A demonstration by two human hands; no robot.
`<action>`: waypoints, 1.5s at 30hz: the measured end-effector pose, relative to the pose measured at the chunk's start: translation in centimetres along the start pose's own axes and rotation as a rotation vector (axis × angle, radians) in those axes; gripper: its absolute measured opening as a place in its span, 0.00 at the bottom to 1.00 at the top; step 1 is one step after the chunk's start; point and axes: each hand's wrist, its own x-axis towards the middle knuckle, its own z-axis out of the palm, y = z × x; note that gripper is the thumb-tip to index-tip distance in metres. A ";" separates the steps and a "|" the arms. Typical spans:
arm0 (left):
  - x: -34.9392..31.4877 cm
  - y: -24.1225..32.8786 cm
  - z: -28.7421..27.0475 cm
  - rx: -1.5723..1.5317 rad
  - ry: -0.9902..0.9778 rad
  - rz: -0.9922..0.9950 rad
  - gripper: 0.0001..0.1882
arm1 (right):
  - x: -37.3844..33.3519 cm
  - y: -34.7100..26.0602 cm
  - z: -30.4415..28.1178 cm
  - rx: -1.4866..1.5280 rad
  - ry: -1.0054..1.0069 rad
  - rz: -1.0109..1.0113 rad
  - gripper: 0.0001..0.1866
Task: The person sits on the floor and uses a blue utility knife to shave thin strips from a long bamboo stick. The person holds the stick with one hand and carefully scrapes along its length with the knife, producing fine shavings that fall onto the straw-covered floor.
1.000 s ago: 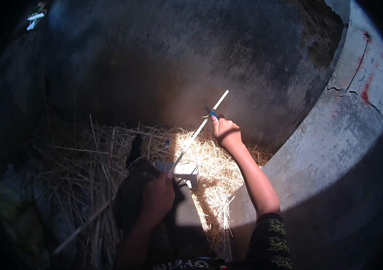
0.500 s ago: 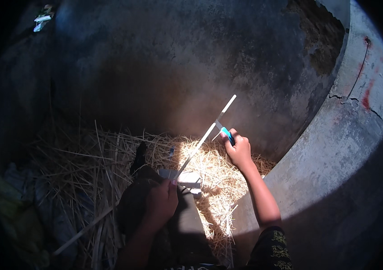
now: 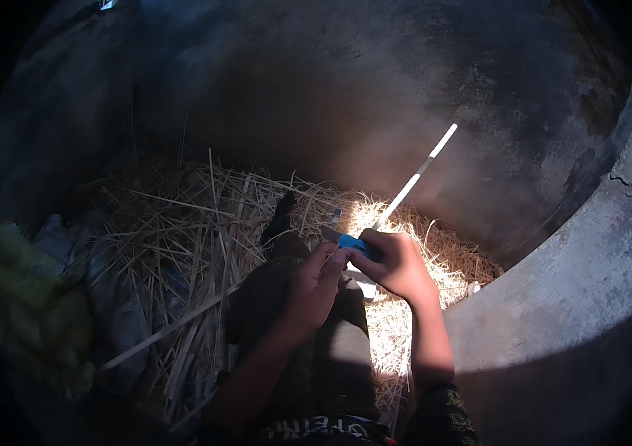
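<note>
A long, thin pale stick [image 3: 414,181], with a darker band partway along, slants up and right from my hands. My left hand [image 3: 310,291] is closed with its fingers pinched around the stick's near end, which is mostly covered by the fingers. My right hand [image 3: 403,267] is closed round a knife with a blue handle [image 3: 351,244]. Its short grey blade [image 3: 330,233] points to the left. Both hands nearly touch above my legs. The stick passes behind my right hand, so its contact with the blade is hidden.
Straw-like shavings [image 3: 204,223] cover the ground ahead and left, with a sunlit patch by my right hand. A dark curved wall [image 3: 316,89] rises ahead, and a concrete ledge [image 3: 553,297] curves along the right. Yellowish cloth-like material [image 3: 18,290] lies far left.
The knife has come down along the stick, from near its far part to beside my left hand. My view has shifted, so everything sits further right.
</note>
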 end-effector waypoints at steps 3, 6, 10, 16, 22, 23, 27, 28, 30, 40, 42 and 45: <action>0.3 -1.0 0.0 -0.083 0.036 0.038 0.15 | 0.0 -0.5 0.1 0.098 -0.035 0.051 0.17; 0.2 -1.2 0.1 0.033 0.062 0.040 0.15 | 0.5 -0.1 -0.1 0.136 -0.086 0.088 0.17; 0.1 -1.7 0.3 0.143 0.138 0.072 0.17 | 1.0 -0.7 -0.6 0.176 -0.153 0.189 0.16; -0.2 -0.6 0.7 0.224 0.183 0.029 0.16 | -0.2 -0.1 1.2 0.378 -0.049 0.235 0.14; -0.4 -0.7 1.3 0.254 0.230 0.040 0.17 | -2.2 -1.8 2.7 0.581 0.149 0.258 0.10; -0.4 -0.4 1.4 0.232 0.236 0.036 0.17 | -2.2 -1.6 2.7 0.590 0.140 0.271 0.09; -0.3 -0.7 1.5 0.298 0.269 0.035 0.14 | -2.2 -1.4 2.7 0.632 0.120 0.318 0.08; -0.4 -0.8 1.5 0.332 0.260 0.054 0.16 | -2.3 -1.5 2.7 0.643 0.120 0.331 0.08; -0.4 -1.2 1.1 0.361 0.252 0.084 0.17 | -2.4 -1.6 2.9 0.598 0.135 0.310 0.10; 0.1 1.0 0.1 0.249 0.301 0.030 0.10 | -4.4 3.2 2.4 0.565 0.461 0.307 0.09; 0.2 0.7 0.5 0.231 0.273 0.118 0.13 | -4.0 2.2 2.5 0.562 0.377 0.315 0.09; 0.6 0.6 0.6 0.259 0.188 0.113 0.17 | -3.1 1.7 3.1 0.552 0.355 0.253 0.09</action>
